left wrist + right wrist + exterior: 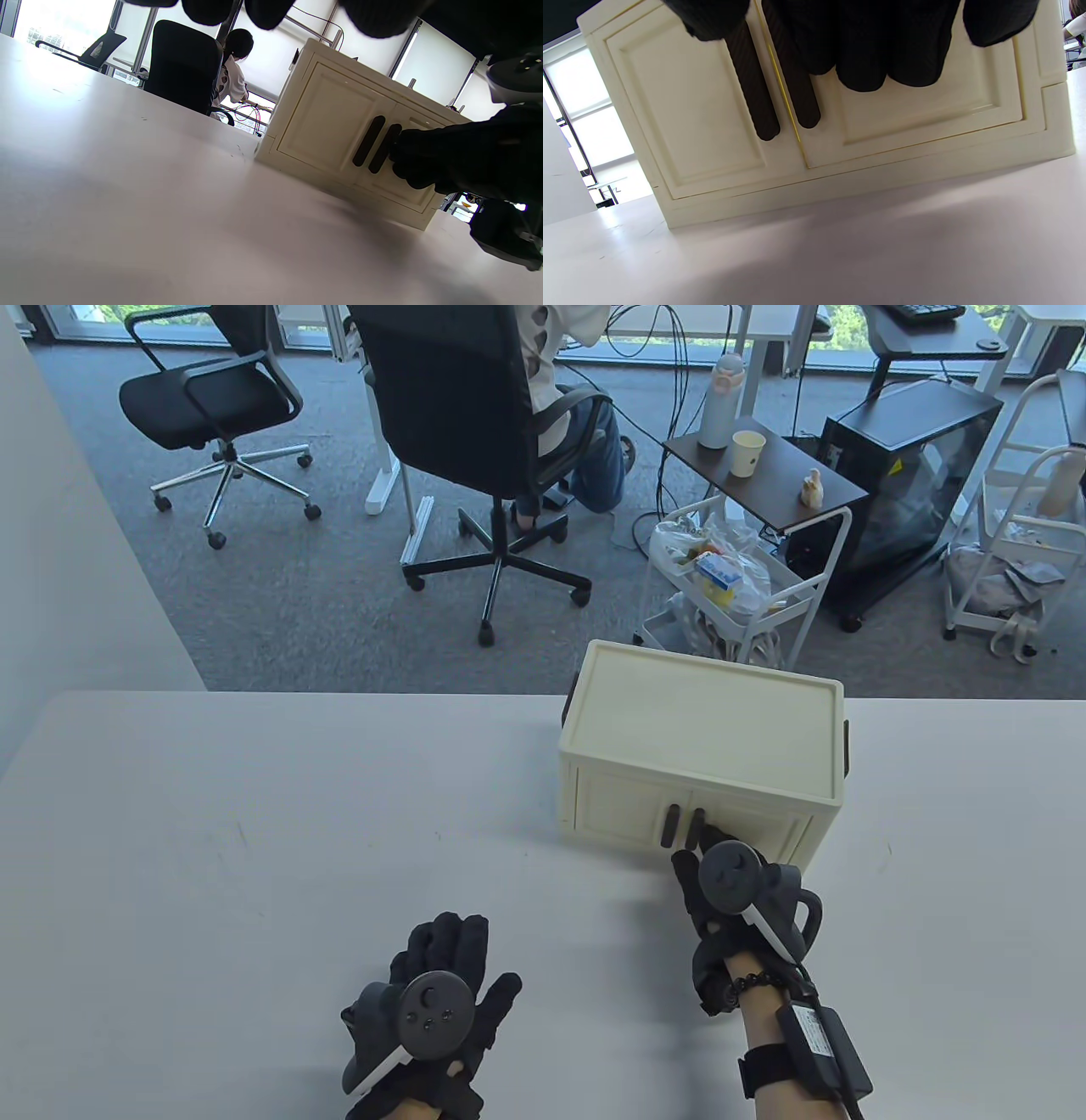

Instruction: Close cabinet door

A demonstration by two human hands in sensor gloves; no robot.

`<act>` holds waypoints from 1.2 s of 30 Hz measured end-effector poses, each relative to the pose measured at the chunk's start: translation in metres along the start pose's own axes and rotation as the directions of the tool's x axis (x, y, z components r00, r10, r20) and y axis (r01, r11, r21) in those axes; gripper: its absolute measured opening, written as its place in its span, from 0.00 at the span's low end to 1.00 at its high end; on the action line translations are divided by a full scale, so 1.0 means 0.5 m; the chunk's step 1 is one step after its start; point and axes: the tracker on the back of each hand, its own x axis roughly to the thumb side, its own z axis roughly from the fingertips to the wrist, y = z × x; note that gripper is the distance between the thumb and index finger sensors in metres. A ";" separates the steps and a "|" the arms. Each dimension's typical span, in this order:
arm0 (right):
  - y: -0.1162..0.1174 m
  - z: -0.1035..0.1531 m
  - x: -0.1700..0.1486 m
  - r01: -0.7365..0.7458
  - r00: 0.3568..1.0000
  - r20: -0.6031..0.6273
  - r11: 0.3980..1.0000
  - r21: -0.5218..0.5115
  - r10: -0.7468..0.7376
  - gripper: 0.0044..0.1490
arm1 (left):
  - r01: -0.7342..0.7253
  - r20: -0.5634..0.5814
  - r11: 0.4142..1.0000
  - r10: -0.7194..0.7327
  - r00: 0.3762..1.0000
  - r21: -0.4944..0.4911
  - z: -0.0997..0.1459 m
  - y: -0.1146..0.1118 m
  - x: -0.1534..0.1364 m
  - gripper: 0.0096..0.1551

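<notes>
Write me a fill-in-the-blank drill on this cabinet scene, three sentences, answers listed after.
1. The small cream plastic cabinet has ___ dark vertical handles on its front.
2. The gloved fingers of the ___ hand are up against the cabinet's right-hand door.
3. The left hand rests on the white ___, apart from the cabinet.

Missing words: two; right; table

The cabinet (702,755) stands on the table (254,831) directly ahead of the right hand (734,899), whose fingertips (861,63) touch the right door (916,106) just right of its handle (793,84). The left door (683,110) lies left of that. The left hand (437,1010) rests on the table, nearer and well left of the right hand.
</notes>
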 end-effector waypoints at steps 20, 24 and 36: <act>-0.107 0.258 -0.107 -0.205 0.958 0.181 0.974 -0.102 0.220 0.47 | 0.101 -0.027 0.995 -0.101 0.995 0.018 0.015 0.014 0.019 0.48; -0.091 0.255 -0.126 -0.238 0.946 0.208 0.968 -0.074 0.249 0.49 | 0.113 -0.046 0.993 -0.112 0.993 0.020 0.017 0.016 0.014 0.48; -0.113 0.260 -0.124 -0.144 0.967 0.204 0.988 -0.061 0.153 0.52 | 0.199 -0.072 0.980 -0.199 0.977 -0.011 0.019 0.007 0.008 0.48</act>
